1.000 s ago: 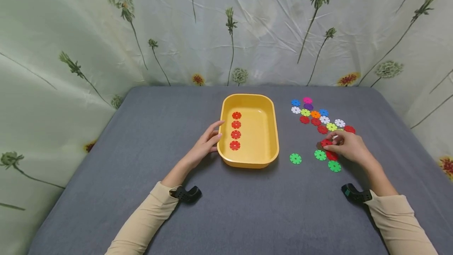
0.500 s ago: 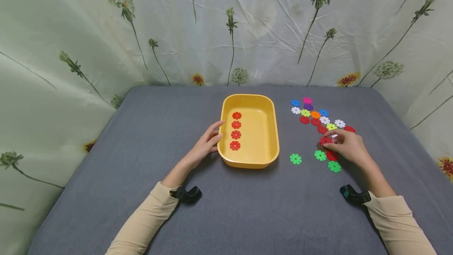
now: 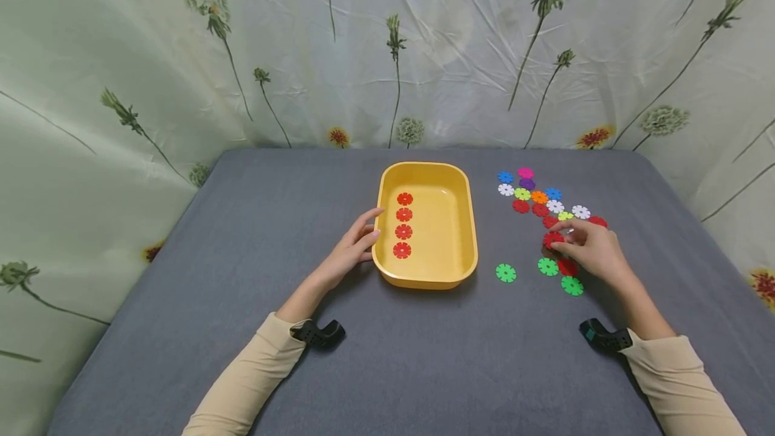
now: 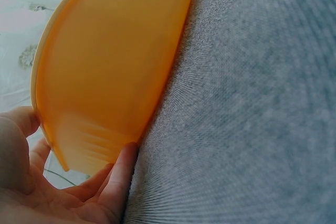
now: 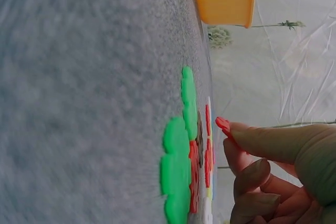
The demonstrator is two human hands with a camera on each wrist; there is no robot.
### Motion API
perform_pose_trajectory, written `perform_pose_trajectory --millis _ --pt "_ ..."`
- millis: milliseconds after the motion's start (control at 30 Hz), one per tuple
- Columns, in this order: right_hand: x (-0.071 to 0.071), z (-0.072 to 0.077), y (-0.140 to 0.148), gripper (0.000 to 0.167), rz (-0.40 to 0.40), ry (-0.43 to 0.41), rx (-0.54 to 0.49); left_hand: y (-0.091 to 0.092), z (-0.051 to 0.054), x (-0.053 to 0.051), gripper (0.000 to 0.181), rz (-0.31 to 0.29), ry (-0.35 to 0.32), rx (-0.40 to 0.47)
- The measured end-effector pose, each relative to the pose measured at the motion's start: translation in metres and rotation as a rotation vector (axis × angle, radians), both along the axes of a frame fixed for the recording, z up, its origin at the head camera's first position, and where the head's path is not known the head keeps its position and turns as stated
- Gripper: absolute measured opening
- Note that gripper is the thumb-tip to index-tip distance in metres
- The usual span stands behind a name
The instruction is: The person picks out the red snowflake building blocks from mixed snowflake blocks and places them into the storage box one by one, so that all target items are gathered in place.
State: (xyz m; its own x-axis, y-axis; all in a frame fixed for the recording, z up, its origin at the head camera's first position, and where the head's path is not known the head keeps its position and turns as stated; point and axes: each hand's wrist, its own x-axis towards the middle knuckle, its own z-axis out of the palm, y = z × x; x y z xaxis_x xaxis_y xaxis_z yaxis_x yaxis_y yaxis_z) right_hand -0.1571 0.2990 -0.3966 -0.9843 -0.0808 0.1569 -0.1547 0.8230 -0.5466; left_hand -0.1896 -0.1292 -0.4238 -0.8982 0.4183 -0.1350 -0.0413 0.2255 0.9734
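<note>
Red disc (image 3: 552,239) pinched above the counter (image 3: 424,369)
Right hand (image 3: 593,247) grips its edge — probably light, stiff plastic, best held by the rim — left hand (image 3: 344,253) spread against the yellow tub (image 3: 471,221).

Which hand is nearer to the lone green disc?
Right: the right hand, pinching a red disc, is right of the green disc; the left hand is farther, to its left, touching the tub.
</note>
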Motion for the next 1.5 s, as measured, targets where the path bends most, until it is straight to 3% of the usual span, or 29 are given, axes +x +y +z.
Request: perform_pose_trajectory --millis 333,600,900,1267,1500 --pt "0.002 0.003 -0.008 0.027 0.002 0.045 -0.028 0.001 0.003 0.000 0.049 0.001 -0.017 -0.010" --pt "0.004 0.005 -0.015 0.027 0.010 0.053 -0.041 0.003 0.011 0.003 0.051 -0.012 -0.047 -0.001" --pt "0.002 0.005 -0.023 0.023 0.040 0.098 -0.039 0.002 0.003 0.000 0.048 0.005 -0.029 -0.014" --pt "0.001 0.016 -0.033 0.024 0.079 0.089 -0.061 0.002 0.004 0.000 0.050 0.004 -0.017 -0.011" --pt "0.003 0.022 -0.044 0.024 0.104 0.147 -0.042 0.001 0.003 0.000 0.050 -0.003 -0.018 -0.004"
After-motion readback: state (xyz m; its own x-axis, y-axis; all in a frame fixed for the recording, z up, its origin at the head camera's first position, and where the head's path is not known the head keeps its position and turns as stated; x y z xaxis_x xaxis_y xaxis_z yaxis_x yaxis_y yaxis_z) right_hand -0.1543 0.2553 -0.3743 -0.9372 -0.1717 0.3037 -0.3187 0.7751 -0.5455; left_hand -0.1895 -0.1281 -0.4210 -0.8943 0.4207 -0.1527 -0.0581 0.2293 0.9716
